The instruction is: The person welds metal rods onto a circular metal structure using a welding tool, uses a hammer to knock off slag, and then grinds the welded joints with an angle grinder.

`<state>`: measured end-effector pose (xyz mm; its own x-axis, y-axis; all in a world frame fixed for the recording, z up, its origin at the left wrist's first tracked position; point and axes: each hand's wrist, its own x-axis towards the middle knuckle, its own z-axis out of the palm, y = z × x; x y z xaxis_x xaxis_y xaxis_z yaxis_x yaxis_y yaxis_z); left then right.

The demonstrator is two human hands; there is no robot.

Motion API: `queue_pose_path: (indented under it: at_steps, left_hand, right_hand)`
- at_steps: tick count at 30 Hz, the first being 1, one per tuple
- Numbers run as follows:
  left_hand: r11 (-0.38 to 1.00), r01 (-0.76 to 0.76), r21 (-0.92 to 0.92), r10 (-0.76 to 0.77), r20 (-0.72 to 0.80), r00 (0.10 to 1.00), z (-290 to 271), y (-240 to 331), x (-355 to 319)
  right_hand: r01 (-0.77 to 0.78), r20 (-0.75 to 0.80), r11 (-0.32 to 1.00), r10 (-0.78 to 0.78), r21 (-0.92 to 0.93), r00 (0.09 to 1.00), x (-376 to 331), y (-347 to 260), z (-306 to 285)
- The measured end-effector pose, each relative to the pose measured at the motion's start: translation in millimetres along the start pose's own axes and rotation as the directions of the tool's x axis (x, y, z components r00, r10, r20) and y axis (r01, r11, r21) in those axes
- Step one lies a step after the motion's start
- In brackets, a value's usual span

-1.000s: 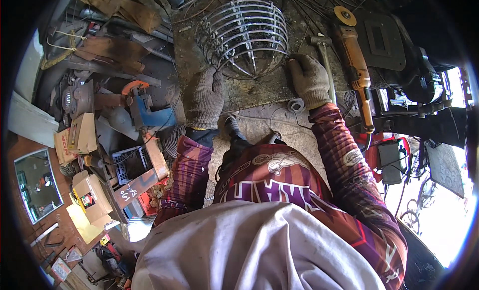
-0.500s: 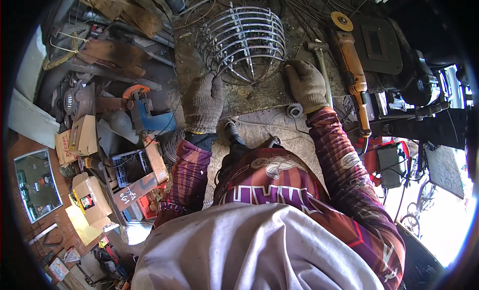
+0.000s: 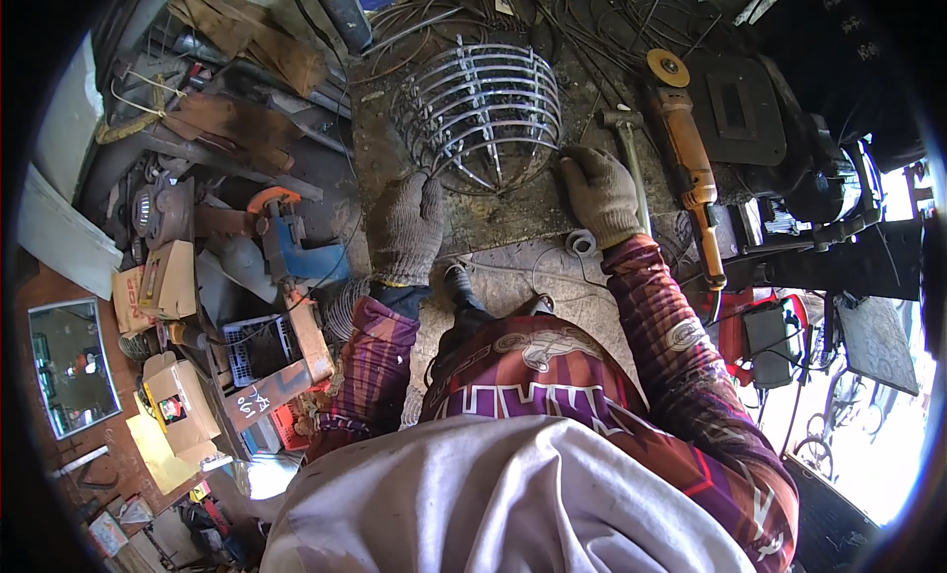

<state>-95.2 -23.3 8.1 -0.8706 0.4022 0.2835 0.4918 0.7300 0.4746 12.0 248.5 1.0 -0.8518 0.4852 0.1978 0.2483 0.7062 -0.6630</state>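
Note:
A curved metal grille [image 3: 490, 107] of several bent rods, joined by upright bars, lies on a dark, worn worktable [image 3: 473, 223]. My left hand [image 3: 406, 230], in a knitted work glove, rests on the table by the grille's near left corner. Its fingers lie close together, with the tips near the rods. On the other side, my right hand [image 3: 600, 195], gloved alike, rests flat beside the near right corner. Neither hand visibly grips anything; the undersides of the fingers are hidden. A hammer [image 3: 631, 164] lies just right of my right hand.
An orange angle grinder [image 3: 688, 149] lies right of the hammer, beside a dark welding mask [image 3: 740, 105]. Loose wires and rods [image 3: 602, 31] cover the table's far side. At the left stand a blue clamp-like tool [image 3: 301, 248], cardboard boxes [image 3: 178, 395] and a crate [image 3: 258, 351].
The whole view has shifted slightly, so the table and grille appear lower. Both hands stay in about the same place beside the grille.

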Motion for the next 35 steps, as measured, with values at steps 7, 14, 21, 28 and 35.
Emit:
queue_pose_path:
  at_steps: [7,14,21,28,35]
  left_hand:
    - [0.999,0.019,-0.045,-0.022,-0.062,0.998,1.0,5.1,-1.9]
    - [0.997,0.005,-0.078,-0.01,-0.062,0.998,3.3,-3.2,-4.1]
    - [0.99,0.013,-0.138,-0.011,0.013,1.0,4.8,-2.2,-2.1]
    - [0.986,-0.072,-0.149,0.068,-0.03,0.997,6.7,-12.3,-3.2]
    - [0.922,0.049,-0.385,0.008,0.146,0.989,-12.2,-25.6,3.7]
  right_hand:
    - [0.01,-0.046,0.994,-0.005,0.105,0.999,-0.1,6.1,-5.4]
    - [0.127,0.073,0.991,-0.13,0.044,0.989,0.0,0.2,-17.3]
    - [-0.062,0.037,0.998,0.062,-0.004,0.997,3.1,-7.2,-6.0]
    - [0.021,-0.1,0.998,-0.015,0.059,0.995,7.2,6.2,3.5]
    - [0.088,-0.194,0.994,-0.073,0.07,0.978,10.2,7.9,2.5]
